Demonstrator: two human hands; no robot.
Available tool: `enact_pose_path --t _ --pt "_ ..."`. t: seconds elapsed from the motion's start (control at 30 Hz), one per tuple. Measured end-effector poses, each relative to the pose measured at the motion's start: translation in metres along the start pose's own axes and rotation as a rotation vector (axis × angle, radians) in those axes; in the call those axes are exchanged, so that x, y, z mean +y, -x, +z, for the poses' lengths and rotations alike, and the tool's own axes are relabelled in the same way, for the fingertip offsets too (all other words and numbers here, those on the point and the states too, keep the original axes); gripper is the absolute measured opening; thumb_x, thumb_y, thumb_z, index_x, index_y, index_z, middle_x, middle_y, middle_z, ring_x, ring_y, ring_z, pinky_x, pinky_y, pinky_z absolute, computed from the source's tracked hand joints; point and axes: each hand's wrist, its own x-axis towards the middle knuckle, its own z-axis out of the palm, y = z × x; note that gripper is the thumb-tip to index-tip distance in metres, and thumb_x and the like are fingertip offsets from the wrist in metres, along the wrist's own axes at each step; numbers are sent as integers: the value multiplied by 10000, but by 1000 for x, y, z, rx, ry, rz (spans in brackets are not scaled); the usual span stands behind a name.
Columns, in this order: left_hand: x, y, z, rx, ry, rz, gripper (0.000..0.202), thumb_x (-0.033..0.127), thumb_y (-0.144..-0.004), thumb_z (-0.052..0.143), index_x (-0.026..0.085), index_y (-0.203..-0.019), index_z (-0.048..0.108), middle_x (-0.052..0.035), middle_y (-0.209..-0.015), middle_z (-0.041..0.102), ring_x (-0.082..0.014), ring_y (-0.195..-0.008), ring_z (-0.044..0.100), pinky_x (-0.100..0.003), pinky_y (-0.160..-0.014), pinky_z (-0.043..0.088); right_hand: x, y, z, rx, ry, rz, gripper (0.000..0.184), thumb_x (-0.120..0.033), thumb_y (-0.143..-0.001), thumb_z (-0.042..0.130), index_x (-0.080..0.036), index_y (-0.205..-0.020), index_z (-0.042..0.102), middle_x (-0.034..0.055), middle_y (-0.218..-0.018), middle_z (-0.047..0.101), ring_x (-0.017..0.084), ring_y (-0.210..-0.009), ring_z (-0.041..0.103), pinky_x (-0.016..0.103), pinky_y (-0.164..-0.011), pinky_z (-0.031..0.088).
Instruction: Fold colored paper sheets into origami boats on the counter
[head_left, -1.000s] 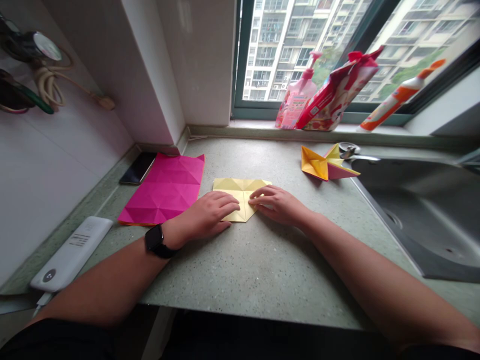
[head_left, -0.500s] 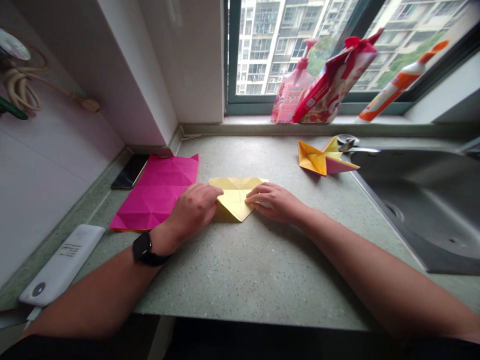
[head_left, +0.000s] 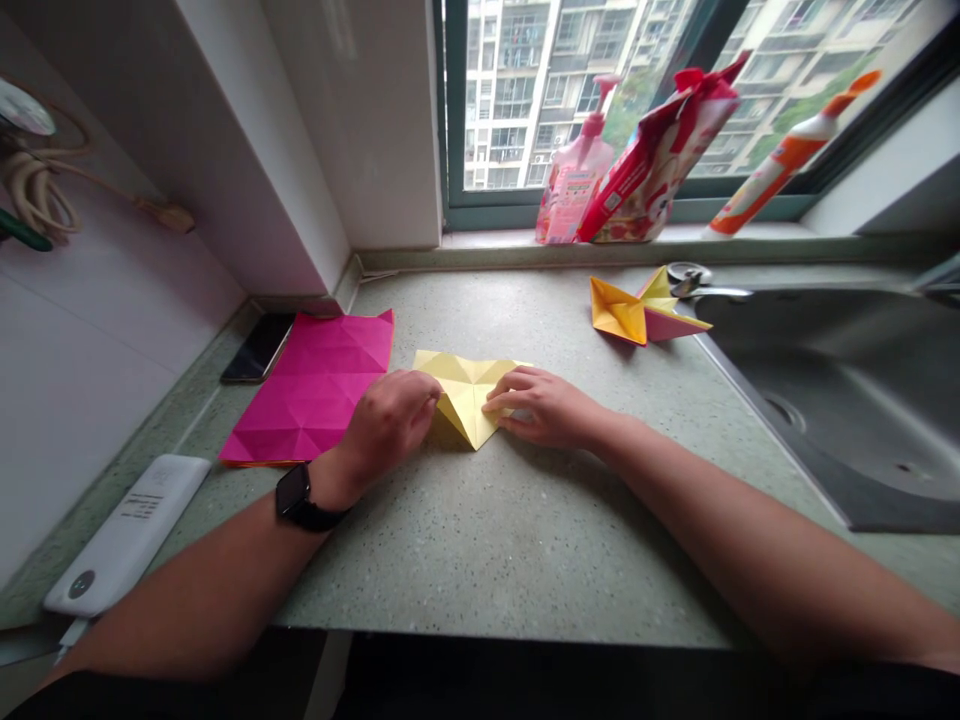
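Note:
A creased sheet of yellow paper (head_left: pixel 466 390) sits on the counter between my hands, its near edge folded to a point toward me. My left hand (head_left: pixel 396 418), with a black watch on the wrist, pinches the paper's left side. My right hand (head_left: pixel 540 405) grips its right side, thumb and fingertips closed at the fold. Left of my left hand lies a stack of creased magenta paper (head_left: pixel 315 385), with orange showing at its lower edge. Farther off to the right stands a folded orange, yellow and pink paper piece (head_left: pixel 637 312).
A dark phone (head_left: pixel 259 348) and a white power bank (head_left: pixel 127 535) lie along the left wall. The steel sink (head_left: pixel 840 400) is at right. On the window sill stand a pink pump bottle (head_left: pixel 576 185), a red bag (head_left: pixel 660 160) and an orange-white bottle (head_left: pixel 787 160).
The yellow paper's middle crease has sunk into a valley and its sides have lifted. My left hand has curled tighter at its edge. The whole view has shifted slightly.

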Motion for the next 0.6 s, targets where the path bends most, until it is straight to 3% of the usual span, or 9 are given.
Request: enact_pose_path --t 0.17,0.4,0.6 --pt "-2 -2 9 -79 87 39 177 68 -1008 565 213 -981 663 -75 -1145 763 -223 -1071 719 -394 -935 619 0 0 0 4 0 3 177 -267 -993 719 -294 -1123 836 66 -1122 791 234 -995 707 436 -943 596" --pt "-2 0 14 -134 147 47 269 115 -1047 596 212 -1281 685 -114 -1304 718 -261 -1245 696 -491 -1078 618 1 0 1 20 10 2 170 -289 -1010 702 -287 -1114 837 78 -1098 779 240 -998 699 427 -922 595" --pt "-3 3 16 -238 154 43 371 137 -1017 665 199 -1383 659 -161 -1499 627 -317 -1420 605 -570 -1185 560 2 -1 1 13 11 15 173 -294 -1017 696 -280 -1119 836 80 -1093 765 234 -986 692 420 -929 588"
